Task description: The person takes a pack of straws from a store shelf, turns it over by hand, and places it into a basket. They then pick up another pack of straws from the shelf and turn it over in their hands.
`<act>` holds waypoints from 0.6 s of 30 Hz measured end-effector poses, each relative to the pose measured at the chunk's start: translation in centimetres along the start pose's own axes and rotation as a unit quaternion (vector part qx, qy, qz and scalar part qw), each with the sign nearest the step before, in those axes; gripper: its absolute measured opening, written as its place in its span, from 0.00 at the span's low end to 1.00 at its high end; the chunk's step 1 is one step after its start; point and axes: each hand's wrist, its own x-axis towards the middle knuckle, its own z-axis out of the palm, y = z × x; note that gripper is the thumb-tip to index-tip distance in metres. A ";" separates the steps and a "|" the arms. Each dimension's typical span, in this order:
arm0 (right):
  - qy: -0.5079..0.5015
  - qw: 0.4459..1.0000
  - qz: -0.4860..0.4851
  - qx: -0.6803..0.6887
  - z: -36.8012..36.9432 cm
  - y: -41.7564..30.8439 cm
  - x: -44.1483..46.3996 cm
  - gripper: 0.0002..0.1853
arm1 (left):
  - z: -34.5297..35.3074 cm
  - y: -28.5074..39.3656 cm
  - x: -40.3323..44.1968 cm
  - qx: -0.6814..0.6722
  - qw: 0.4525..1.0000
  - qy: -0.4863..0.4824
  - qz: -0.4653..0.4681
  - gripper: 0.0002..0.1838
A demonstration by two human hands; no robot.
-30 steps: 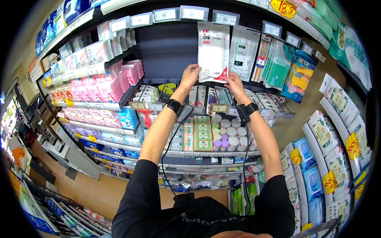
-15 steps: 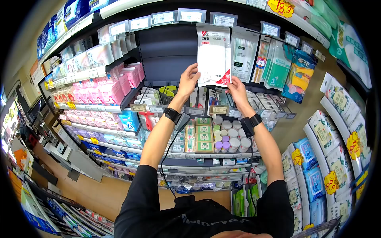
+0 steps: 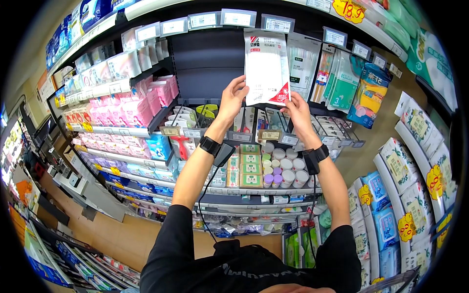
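A white pack of bendy straws (image 3: 266, 66), marked "BENT STRAW" and with a red corner, hangs upright at the front of the upper rack. Its top reaches just below the price tags. My left hand (image 3: 233, 101) has its thumb and fingers closed at the pack's lower left edge. At the red lower right corner, my right hand (image 3: 298, 112) pinches the plastic between thumb and fingers. Just to the right hangs a clear pack of straws (image 3: 299, 63), partly behind the white one.
Price tags (image 3: 238, 18) line the rail above. Further right hang green packs (image 3: 343, 83) and a blue-yellow pack (image 3: 369, 95). Below my hands, hook ends with tags (image 3: 270, 135) jut out over boxes (image 3: 251, 168) and tubs (image 3: 288, 177). Pink packs (image 3: 134, 115) fill shelves at left.
The lower end of the straw pack has swung slightly right, so it tilts a little more. My right hand has moved slightly right with its corner; my left hand stays at the edge.
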 end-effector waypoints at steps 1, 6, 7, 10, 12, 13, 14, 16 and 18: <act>0.000 1.000 0.000 0.000 0.1 0.0 0.0 0.16 | 0.0 0.0 0.0 -0.006 1.000 0.000 0.000 0.24; 0.010 1.000 0.005 -0.005 0.3 -0.7 -0.8 0.16 | 0.2 0.2 -0.5 -0.007 1.000 0.008 0.010 0.23; 0.010 1.000 0.005 -0.005 0.3 -0.8 -1.0 0.16 | 0.2 0.3 -0.7 -0.001 1.000 0.007 0.011 0.24; 0.002 1.000 -0.009 -0.023 0.2 -1.2 -1.9 0.16 | 0.3 0.7 -1.5 -0.006 1.000 -0.001 0.013 0.24; -0.001 1.000 -0.013 -0.019 0.3 -1.8 -2.7 0.17 | 0.6 1.0 -2.2 -0.018 1.000 -0.007 0.015 0.24; -0.001 1.000 -0.013 -0.019 0.4 -2.1 -3.3 0.17 | 0.8 1.2 -2.7 -0.026 0.999 -0.003 0.018 0.24; -0.001 1.000 -0.021 -0.021 0.5 -2.5 -3.8 0.17 | 1.1 1.5 -3.2 -0.034 0.999 0.000 0.022 0.24; 0.000 0.999 -0.028 -0.023 0.5 -3.1 -4.7 0.17 | 1.5 2.5 -4.2 -0.018 1.000 -0.001 0.022 0.24; -0.003 0.999 -0.043 -0.005 0.3 -3.6 -5.6 0.17 | 1.9 3.6 -5.2 -0.003 1.000 -0.001 0.021 0.24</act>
